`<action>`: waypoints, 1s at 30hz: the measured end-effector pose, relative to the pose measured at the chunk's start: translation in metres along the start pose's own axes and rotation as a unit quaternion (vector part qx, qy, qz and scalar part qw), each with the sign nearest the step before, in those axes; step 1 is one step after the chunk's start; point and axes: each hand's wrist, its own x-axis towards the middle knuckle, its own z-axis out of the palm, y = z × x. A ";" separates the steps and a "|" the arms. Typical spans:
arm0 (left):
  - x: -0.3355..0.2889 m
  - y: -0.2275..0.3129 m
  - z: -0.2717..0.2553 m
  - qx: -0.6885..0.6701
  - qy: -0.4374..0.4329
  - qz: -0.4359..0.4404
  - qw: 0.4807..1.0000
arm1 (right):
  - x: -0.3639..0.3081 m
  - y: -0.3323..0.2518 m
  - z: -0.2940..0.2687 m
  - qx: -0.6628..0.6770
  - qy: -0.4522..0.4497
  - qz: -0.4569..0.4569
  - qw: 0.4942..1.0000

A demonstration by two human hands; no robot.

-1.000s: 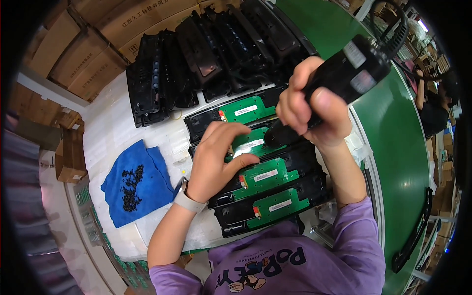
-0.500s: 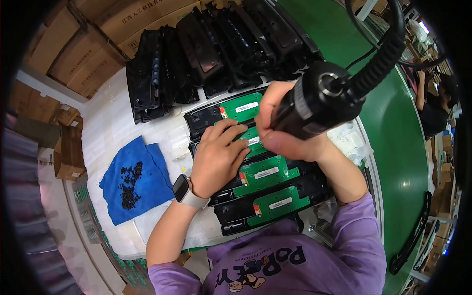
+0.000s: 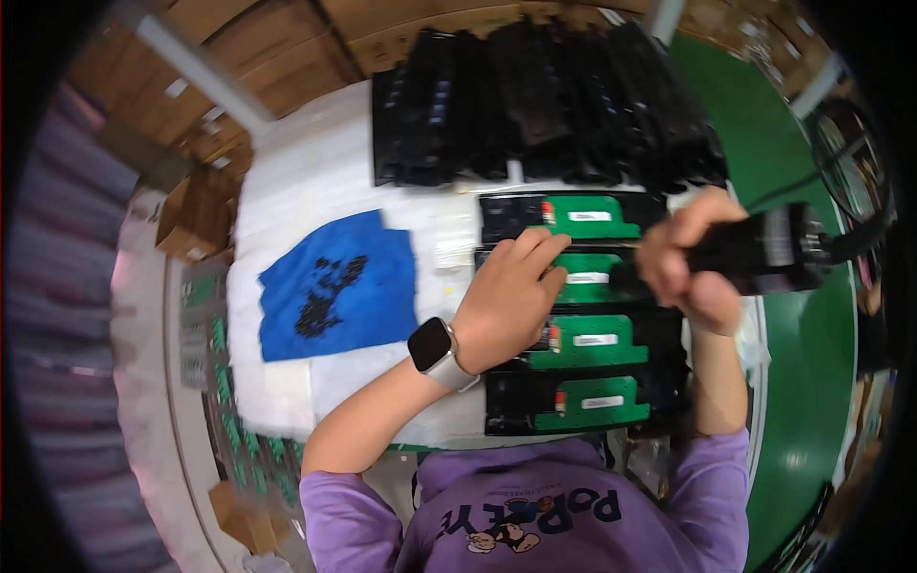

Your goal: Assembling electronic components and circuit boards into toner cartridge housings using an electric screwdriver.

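Observation:
My right hand (image 3: 693, 258) is wrapped round a thick black electric screwdriver (image 3: 764, 250), which lies almost sideways at the right ends of the panels. Motion blurs that hand, and the tool's tip cannot be made out. My left hand (image 3: 506, 306) rests with fingers extended at the left end of a green circuit board (image 3: 587, 277), the second from the far side, and partly covers it. Whether anything small is under the fingertips is hidden. This board and several like it, such as the nearest green board (image 3: 602, 401), sit in black plastic panels (image 3: 516, 406) laid in a row.
Left of the panels, a blue cloth (image 3: 382, 320) carries a scattered heap of small black screws (image 3: 320, 310). Several black plastic housings (image 3: 535, 105) stand packed along the table's far edge. Cardboard boxes (image 3: 258, 57) are stacked behind. A cable (image 3: 864, 239) runs from the screwdriver toward the right.
The view has turned, so the table appears rotated and shifted right. My right hand has drawn the screwdriver rightward off the second board and tipped it sideways. My left hand stays at that board.

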 end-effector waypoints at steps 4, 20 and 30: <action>-0.043 -0.017 -0.041 0.146 0.104 -0.145 0.973 | 0.001 -0.006 -0.011 0.054 -0.009 -0.034 0.998; -0.109 -0.063 -0.075 0.206 0.136 -0.323 0.914 | 0.001 0.006 -0.008 0.044 -0.020 0.014 0.999; -0.075 -0.063 -0.057 -0.698 0.259 -0.369 0.556 | 0.003 -0.002 -0.006 0.033 -0.003 0.002 0.999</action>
